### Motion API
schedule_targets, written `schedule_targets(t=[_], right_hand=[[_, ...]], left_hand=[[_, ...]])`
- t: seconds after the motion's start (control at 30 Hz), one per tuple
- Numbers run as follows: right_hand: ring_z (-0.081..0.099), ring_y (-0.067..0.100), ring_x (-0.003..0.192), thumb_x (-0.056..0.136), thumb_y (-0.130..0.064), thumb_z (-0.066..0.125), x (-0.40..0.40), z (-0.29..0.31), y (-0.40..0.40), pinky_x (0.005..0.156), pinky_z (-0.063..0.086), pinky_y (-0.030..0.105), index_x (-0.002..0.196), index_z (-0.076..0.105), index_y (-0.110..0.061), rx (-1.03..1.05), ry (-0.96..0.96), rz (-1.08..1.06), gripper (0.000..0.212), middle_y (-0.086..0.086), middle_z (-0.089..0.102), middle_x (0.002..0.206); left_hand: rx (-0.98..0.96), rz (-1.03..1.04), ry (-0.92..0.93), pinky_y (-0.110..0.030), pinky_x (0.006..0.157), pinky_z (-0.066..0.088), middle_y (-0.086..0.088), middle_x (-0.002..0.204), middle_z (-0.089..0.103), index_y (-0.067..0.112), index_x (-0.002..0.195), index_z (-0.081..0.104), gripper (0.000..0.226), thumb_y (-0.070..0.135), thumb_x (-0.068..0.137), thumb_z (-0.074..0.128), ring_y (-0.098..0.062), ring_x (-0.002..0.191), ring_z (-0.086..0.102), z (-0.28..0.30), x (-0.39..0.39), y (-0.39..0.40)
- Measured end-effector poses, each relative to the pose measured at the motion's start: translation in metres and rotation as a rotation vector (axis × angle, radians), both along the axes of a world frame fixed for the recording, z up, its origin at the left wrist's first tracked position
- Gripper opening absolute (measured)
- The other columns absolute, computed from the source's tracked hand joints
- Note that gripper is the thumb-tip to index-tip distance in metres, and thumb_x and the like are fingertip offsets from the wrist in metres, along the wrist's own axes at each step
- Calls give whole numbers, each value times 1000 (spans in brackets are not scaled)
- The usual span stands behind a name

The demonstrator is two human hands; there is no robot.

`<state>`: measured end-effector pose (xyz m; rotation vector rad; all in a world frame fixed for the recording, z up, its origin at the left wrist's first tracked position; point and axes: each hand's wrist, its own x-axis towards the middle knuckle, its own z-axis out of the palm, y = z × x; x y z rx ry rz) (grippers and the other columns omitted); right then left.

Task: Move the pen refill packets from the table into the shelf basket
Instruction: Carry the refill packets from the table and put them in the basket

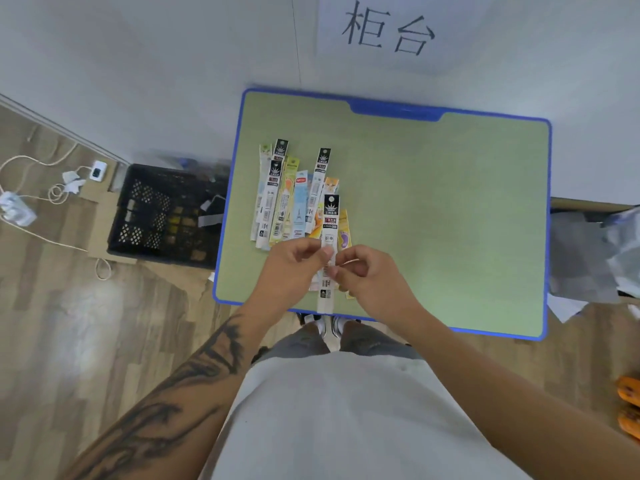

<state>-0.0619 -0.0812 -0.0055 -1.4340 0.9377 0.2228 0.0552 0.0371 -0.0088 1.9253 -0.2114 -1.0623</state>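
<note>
Fingers [313,249] of both hands pinch one long white black-topped refill packet [329,237], long axis pointing away, above the green blue-rimmed bench [450,202]; remaining flat coloured packets [287,199] lie just beyond, nearer the left hand [291,268].

Head view, sole camera: worn on the person, looking steeply down and forward over the torso. Table [450,202] fills centre frame, close; wall behind at top; floor [69,323] on both sides. Wide-angle, edges bowed.
</note>
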Motion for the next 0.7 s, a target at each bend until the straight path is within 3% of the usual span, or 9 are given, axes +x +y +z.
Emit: schedule_targets(t=[0.07,0.17,0.23,0.3,0.4,0.5,0.6,0.7], right_hand=[[65,0,64,98,-24,71,0,-10,-7,64,49,16,96,71,-18,-16,20,-6,7,-5,77,79],[65,9,83,100,-31,64,2,-43,-17,76,52,28,104,68,-22,-291,218,93,10,-10,72,93],[63,21,95,99,-29,61,2,-65,-16,84,53,36,114,63,-20,-393,345,190,18,-2,68,104],[61,29,98,98,-27,61,5,-78,-10,84,53,40,111,59,-16,-447,409,241,17,5,65,107],[60,31,95,100,-27,60,13,-85,-3,76,49,37,107,56,-12,-512,477,255,17,8,61,104],[57,31,83,98,-21,58,19,-86,-2,70,44,34,92,51,-12,-434,582,180,13,7,57,90],[57,32,76,92,-12,57,21,-90,-1,66,43,31,76,49,-12,-354,612,65,19,8,56,78],[57,33,77,91,-10,57,14,-82,5,61,40,30,76,53,-8,-335,583,-50,16,9,58,75]], left_hand=[[11,32,-2,-29,72,52,-7,77,72,10,94,77,15,23,98,71,-7,67,59,-1,4,0],[78,58,-66,-31,71,53,0,71,69,24,84,72,17,25,100,68,-4,61,56,-5,9,2],[103,35,-100,-28,69,51,10,66,65,28,81,69,20,27,101,67,-2,58,53,-6,11,4],[111,-3,-109,-25,67,50,14,63,64,29,82,67,19,28,101,66,-2,59,54,-9,12,8],[88,-34,-116,-16,62,50,10,69,65,27,87,68,14,28,101,67,-7,65,58,-12,15,14],[94,-106,-94,-9,56,45,7,72,64,18,93,70,13,27,102,66,-7,65,57,-15,17,19],[97,-242,-84,-18,66,49,8,75,66,21,93,69,12,29,102,65,-10,71,61,-20,21,21],[76,-358,-85,-24,68,49,8,74,66,25,89,68,15,30,102,64,-9,70,60,-22,26,16]])
